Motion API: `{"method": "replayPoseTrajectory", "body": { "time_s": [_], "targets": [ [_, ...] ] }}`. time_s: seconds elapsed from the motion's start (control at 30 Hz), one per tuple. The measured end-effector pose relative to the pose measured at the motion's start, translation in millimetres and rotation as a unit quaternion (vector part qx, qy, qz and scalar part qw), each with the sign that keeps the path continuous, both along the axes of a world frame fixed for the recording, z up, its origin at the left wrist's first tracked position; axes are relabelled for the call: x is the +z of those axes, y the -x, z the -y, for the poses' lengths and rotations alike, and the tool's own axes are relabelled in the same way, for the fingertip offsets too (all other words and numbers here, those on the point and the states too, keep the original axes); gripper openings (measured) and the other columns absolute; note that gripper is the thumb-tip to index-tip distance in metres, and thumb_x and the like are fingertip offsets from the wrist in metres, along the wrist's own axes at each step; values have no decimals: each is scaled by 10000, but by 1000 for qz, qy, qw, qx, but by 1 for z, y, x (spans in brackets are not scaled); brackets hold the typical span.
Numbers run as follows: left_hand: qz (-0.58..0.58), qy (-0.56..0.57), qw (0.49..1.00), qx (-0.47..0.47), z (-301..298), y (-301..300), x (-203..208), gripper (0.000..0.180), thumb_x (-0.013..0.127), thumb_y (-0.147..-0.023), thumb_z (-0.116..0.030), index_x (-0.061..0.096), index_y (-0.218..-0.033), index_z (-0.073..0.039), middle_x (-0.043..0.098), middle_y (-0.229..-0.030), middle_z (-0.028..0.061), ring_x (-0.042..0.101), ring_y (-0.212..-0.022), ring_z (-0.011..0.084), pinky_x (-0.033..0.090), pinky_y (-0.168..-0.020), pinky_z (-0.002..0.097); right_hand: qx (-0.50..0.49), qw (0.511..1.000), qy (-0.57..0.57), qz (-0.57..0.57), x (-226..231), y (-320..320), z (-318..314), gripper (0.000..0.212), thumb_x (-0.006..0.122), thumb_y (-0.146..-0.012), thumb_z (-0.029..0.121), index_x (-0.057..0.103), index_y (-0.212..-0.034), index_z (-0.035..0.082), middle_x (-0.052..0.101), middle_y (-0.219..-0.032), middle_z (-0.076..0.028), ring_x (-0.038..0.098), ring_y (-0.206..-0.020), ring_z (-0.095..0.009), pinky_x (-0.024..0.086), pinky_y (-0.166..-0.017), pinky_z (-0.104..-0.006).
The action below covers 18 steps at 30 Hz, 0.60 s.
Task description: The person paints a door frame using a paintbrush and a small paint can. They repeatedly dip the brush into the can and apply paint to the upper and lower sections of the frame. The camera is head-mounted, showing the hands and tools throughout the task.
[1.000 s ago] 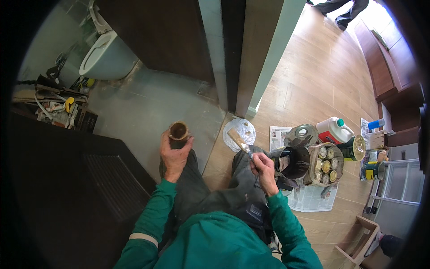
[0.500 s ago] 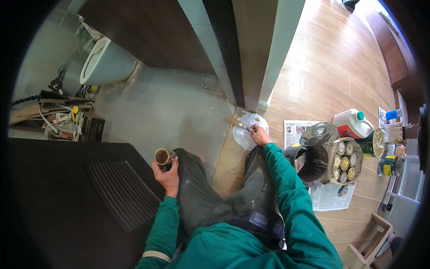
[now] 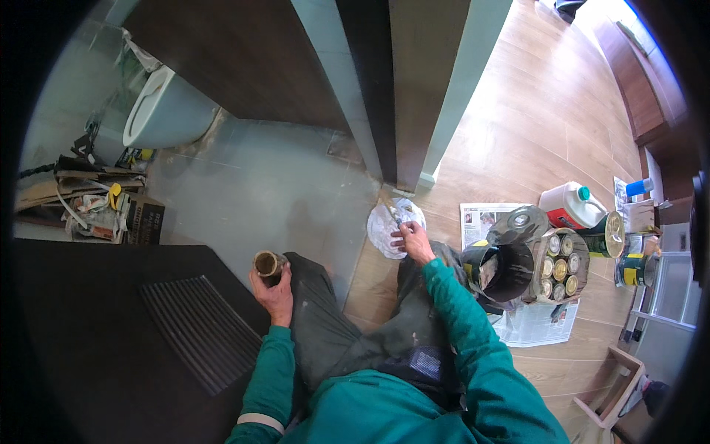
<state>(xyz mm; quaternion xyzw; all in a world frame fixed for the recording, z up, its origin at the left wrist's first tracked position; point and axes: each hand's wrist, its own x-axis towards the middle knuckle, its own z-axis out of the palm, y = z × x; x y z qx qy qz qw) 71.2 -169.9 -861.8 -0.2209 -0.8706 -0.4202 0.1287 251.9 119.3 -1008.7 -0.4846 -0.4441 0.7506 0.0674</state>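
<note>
My left hand (image 3: 275, 299) is wrapped round a small open can (image 3: 267, 260) with a brown-stained rim, held beside my left knee. My right hand (image 3: 416, 241) grips a paintbrush (image 3: 394, 212) above a crumpled white cloth (image 3: 382, 235) on the floor. Its bristle end points away from me, toward the foot of the brown door frame (image 3: 421, 96). The bristles are small and hard to make out against the pale cloth, so I cannot tell whether they touch anything.
Right of me, newspaper (image 3: 543, 331) lies under a large open tin (image 3: 510, 271), a tray of small cans (image 3: 562, 266) and a white jug (image 3: 573, 206). A dark board (image 3: 89, 318) is at left; a toilet (image 3: 166, 107) and cardboard scraps (image 3: 96, 203) stand farther off.
The brush has swung from pointing left to pointing away from me, toward the door frame's foot. My left hand still holds the can in about the same place.
</note>
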Motion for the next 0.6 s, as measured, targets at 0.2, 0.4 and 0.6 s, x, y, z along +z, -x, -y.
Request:
{"method": "replayPoseTrajectory", "body": {
  "time_s": [0.2,0.4,0.6],
  "targets": [
    [37,-41,998,-10,-2,2,-1,510,896,-766,-105,614,-1163,46,595,-1058,138,642,-979,309,529,-863,398,-174,967,172,-76,21,-6,-1,267,461,-1044,95,460,-1258,-64,662,-1185,-314,739,-946,-395,634,-745,-437],
    [-25,7,1000,-3,9,6,-9,438,869,-795,-42,607,-1136,41,586,-1074,98,643,-982,213,541,-839,347,-248,942,215,-72,10,22,-14,348,397,-1035,56,408,-1350,-91,647,-1201,-325,736,-969,-404,653,-750,-432],
    [1,-3,1000,-11,7,8,-11,440,862,-798,-26,602,-1145,44,574,-1097,89,634,-999,204,536,-871,337,-257,937,213,-100,4,31,-14,370,437,-994,14,412,-1336,-121,619,-1208,-383,713,-997,-494,666,-744,-479]
  ]
}}
